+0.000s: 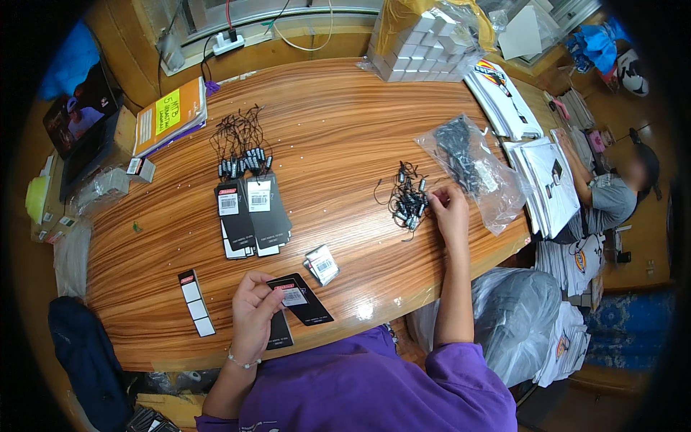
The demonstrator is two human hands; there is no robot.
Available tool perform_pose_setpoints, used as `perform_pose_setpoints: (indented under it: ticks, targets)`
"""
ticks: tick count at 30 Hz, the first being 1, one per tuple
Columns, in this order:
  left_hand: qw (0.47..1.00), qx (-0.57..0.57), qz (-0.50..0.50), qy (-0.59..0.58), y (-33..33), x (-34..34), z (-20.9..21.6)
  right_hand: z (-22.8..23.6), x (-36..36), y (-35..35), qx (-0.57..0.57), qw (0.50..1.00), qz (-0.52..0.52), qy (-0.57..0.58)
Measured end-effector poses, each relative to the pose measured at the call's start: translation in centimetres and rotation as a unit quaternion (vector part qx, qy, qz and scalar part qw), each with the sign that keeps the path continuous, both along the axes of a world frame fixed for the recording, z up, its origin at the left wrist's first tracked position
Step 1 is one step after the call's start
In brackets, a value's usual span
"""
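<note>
Hang tags in the left hand, cords by the right hand.
Left fingers pinch firmly; right fingers, nearly together, meet the cords on the surface, hold unclear. Easing one out gently should limit snags.

The head view looks steeply down from the wearer's head, above the purple shirt at six o'clock, and faces forward across the wooden table. It sits near: the left hand, between seven and eight o'clock, and the right hand, at three, both show whole. The fisheye lens also takes in the laptop toward ten and a co-worker farther off at three, and bends straight edges toward its dark round rim
</note>
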State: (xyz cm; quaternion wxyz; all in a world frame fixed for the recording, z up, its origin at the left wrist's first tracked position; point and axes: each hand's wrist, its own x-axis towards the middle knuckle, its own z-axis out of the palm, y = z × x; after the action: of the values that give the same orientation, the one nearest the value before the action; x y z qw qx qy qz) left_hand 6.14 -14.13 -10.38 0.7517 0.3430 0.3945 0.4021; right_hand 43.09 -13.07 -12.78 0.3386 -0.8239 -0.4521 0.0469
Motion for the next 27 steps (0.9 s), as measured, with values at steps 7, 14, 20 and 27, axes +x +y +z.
perform_pose_setpoints:
  ticks: [7, 14, 20, 27]
  targets:
    - [0.999, -0.022, -0.027, 0.013, -0.4, 1.1, 0.2, -0.4, 0.6, 0.0, -0.038, 0.996, 0.068, 0.053]
    - [1.000, -0.011, -0.004, 0.020, -0.3, 0.1, -0.3, -0.2, 0.7, 0.0, -0.028, 0.983, 0.051, 0.175]
    - [1.000, -0.018, -0.012, 0.021, -0.4, 0.1, -0.1, 0.8, 2.6, -1.5, 0.093, 0.875, 0.096, 0.465]
    - [0.998, 0.026, -0.052, 0.017, -0.2, 0.1, 0.0, 4.6, 1.0, -2.6, 0.116, 0.852, 0.126, 0.495]
